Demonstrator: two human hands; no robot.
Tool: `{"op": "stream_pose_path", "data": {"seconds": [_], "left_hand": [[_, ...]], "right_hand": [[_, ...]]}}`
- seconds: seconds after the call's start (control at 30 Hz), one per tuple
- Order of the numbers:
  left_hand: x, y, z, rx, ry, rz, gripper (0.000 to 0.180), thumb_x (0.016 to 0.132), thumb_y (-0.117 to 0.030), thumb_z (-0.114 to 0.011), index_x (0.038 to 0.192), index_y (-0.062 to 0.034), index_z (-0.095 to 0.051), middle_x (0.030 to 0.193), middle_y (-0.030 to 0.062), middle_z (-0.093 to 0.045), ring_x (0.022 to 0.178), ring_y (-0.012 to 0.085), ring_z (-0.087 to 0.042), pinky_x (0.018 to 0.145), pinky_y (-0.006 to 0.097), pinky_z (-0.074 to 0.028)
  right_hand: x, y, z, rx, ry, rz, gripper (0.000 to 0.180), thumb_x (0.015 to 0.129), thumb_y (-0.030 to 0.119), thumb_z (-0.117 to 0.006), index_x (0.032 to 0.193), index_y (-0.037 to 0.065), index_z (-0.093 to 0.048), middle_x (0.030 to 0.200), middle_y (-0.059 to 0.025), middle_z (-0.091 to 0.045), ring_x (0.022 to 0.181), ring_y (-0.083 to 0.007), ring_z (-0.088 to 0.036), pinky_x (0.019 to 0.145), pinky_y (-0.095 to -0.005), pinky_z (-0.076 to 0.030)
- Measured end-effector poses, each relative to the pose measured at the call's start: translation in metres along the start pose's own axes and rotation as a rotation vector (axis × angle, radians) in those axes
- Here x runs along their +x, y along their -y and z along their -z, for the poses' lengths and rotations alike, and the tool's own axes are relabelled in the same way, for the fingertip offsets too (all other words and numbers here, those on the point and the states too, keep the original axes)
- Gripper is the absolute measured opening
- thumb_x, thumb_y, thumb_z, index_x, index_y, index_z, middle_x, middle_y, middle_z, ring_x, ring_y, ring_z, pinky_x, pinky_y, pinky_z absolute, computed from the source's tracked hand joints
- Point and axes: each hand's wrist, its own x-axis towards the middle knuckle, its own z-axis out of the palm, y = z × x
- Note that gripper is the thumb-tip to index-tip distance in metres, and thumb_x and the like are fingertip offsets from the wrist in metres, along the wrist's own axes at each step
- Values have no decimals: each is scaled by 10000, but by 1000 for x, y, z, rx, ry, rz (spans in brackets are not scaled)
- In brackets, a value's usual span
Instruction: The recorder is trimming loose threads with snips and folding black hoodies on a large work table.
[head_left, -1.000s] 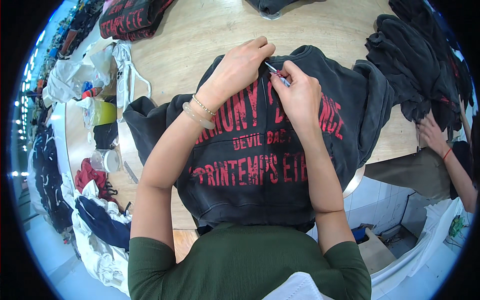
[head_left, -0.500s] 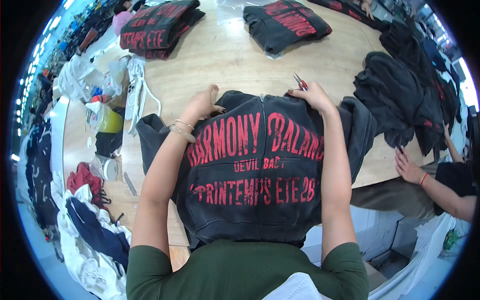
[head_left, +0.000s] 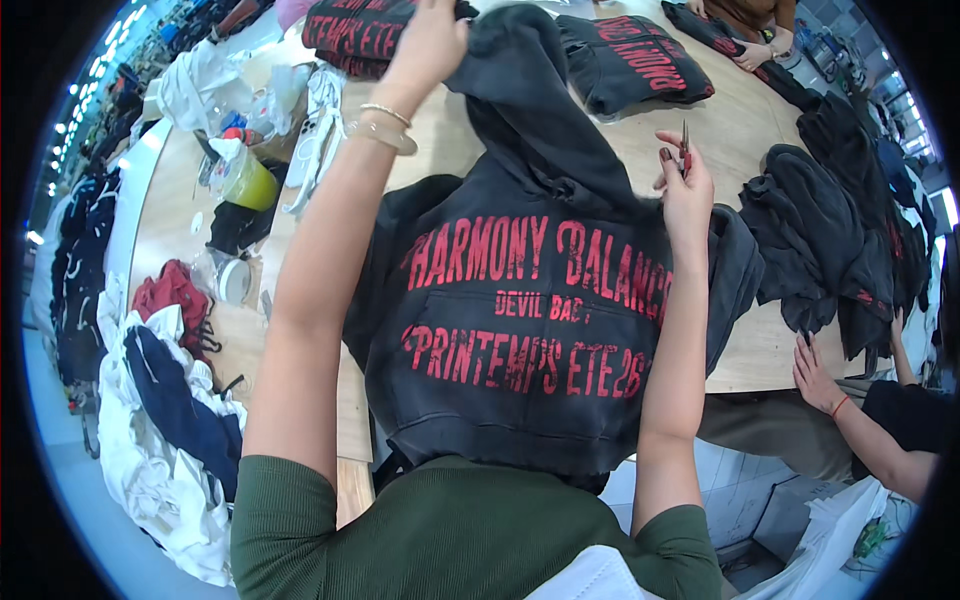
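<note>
A faded black zip hoodie (head_left: 520, 410) with red lettering lies in front of me, its lower edge against my body. My left hand (head_left: 432, 45) is stretched far forward at the upper edge of the view, closed at the rim of the hood (head_left: 515, 75); some fingertips are cut off. The hood is pulled up and away from the body of the garment. Above the hoodie's right shoulder, my right hand (head_left: 688, 185) grips small red-handled thread snips (head_left: 685, 150), blades pointing away from me. It appears clear of the cloth.
Folded black hoodies (head_left: 635, 62) lie at the far side of the wooden table (head_left: 755, 345). A heap of dark garments (head_left: 800, 225) is at the right, beside a co-worker's hand (head_left: 820, 375). At left are a yellow-green drink cup (head_left: 245, 182), a clear jar (head_left: 233, 282) and red cloth (head_left: 172, 295).
My left hand has moved forward, drawing the hood up and out from the garment. My right hand, still with the snips, has shifted rightward off the hoodie's top edge.
</note>
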Motion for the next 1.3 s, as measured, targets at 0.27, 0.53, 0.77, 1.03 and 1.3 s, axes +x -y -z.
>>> {"op": "stream_pose_path", "data": {"seconds": [0.27,0.53,0.77,1.03,1.3], "left_hand": [[-215,-57,-6,126,589,211,854,746,-440,-722,1415,-80,-332,1458,143,-320,1370,325,-272,1034,646,-246],[-239,-53,2,261,661,206,818,791,-534,-640,1406,-62,-378,1487,111,-320,1373,317,-280,1049,662,-191],[-198,-71,-59,68,296,397,181,786,-190,-716,890,-55,-655,941,92,-601,925,296,-532,809,383,-432],[-200,-44,-66,-393,316,633,97,793,33,-659,836,7,-577,749,52,-620,680,113,-561,653,255,-446],[-190,-45,-65,-719,204,758,278,831,57,-647,1035,-4,-468,799,36,-644,710,45,-525,675,185,-426]], "right_hand": [[-28,-22,-77,317,671,-174,196,955,84,-470,1093,26,-597,1049,-37,-652,948,-87,-591,796,-242,-471],[-13,-85,-93,447,499,-395,265,981,133,-453,1190,22,-572,1236,-127,-605,1180,-203,-560,891,-291,-479],[-19,-86,-95,407,478,-354,282,988,135,-428,1213,17,-551,1240,-126,-606,1164,-195,-569,883,-266,-474],[-33,-73,-82,390,288,-234,209,988,135,-455,1110,15,-575,1032,-105,-661,956,-161,-636,781,-231,-468],[-44,-44,-73,-97,304,-169,188,936,183,-582,980,10,-525,877,-103,-654,877,-157,-631,748,-279,-464]]}}
